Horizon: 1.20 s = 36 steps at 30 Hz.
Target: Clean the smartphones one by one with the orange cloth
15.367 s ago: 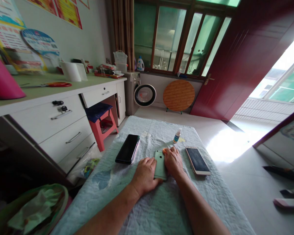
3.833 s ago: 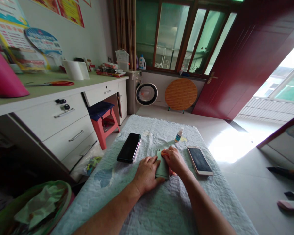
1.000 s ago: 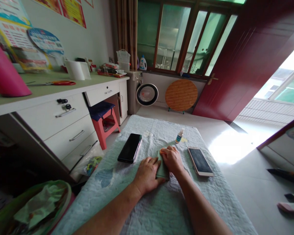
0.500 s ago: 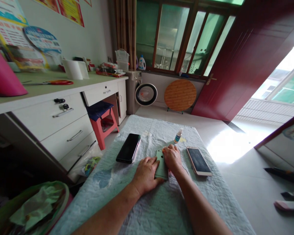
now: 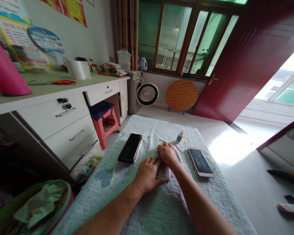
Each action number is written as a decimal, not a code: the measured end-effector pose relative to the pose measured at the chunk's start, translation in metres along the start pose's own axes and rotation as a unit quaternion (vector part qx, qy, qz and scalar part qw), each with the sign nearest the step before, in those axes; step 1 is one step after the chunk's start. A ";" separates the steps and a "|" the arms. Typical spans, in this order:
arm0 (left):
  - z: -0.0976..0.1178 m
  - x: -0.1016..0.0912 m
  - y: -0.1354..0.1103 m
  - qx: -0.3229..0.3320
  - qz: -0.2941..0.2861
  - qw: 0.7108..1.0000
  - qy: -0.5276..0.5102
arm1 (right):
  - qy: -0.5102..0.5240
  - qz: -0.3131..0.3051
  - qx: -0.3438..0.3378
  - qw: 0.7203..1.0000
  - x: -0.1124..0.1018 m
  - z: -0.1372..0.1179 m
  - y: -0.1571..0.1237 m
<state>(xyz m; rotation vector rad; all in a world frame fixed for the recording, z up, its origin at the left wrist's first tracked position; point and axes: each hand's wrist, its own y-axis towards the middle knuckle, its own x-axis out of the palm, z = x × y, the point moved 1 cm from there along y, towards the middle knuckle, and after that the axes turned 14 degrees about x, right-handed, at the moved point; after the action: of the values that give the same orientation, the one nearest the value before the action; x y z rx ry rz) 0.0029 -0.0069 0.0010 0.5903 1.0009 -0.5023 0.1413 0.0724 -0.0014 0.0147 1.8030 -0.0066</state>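
Apparently the step in hand is rubbing down a slim, grey, flat-backed phone (image 5: 164, 172), which lies on the pale, quilt-covered desk (image 5: 161, 209) between both hands. The left hand (image 5: 147, 173) is clamped on the phone, its fingers over the left edge and its thumb along the near end. The right hand (image 5: 168, 155) bends across the far part, fingers bunched together and, as far as can be made out, pressed on a small orange scrap of soft material (image 5: 158, 150). As I judge it, the next move calls for light, even pressure along the far edge, with the left hand's grip firm enough that the phone does not skid on the soft covering.

Just beyond the right hand stands a small white spray bottle with a blue label (image 5: 179, 136). A glossy black phone (image 5: 130, 148) lies to the left, and a gold-framed phone with a dark screen (image 5: 201, 162) to the right, both apart from the hands.

Much is hard to make out. The right hand covers the grey phone's far end, and only a speck of the orange scrap shows. A pinkish patch (image 5: 171, 174) beside the phone's right edge may be more of that material; I cannot tell. Whatever lies under the black phone shows only as a thin pale edge. The tall pink bottle (image 5: 7, 70) is cut off at the left.
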 end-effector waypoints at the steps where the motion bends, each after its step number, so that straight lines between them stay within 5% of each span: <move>1: 0.000 0.000 0.000 0.000 0.003 1.000 -0.001 | 0.004 0.002 -0.010 1.000 0.000 0.001 -0.001; 18: 0.001 0.002 -0.002 -0.033 0.005 0.999 0.021 | 0.042 -0.081 -0.127 0.988 -0.009 0.004 -0.021; 29: 0.008 -0.002 -0.003 -0.022 -0.006 0.998 0.057 | 0.010 -0.005 -0.047 0.999 -0.005 0.002 -0.001; 36: 0.009 -0.001 -0.003 -0.025 0.001 0.999 0.043 | 0.024 0.005 -0.056 0.998 -0.001 0.002 -0.005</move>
<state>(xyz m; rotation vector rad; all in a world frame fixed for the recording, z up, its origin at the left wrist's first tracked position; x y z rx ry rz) 0.0059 -0.0149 0.0048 0.5722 1.0920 -0.4521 0.1432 0.0672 -0.0007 -0.0566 1.8479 0.1035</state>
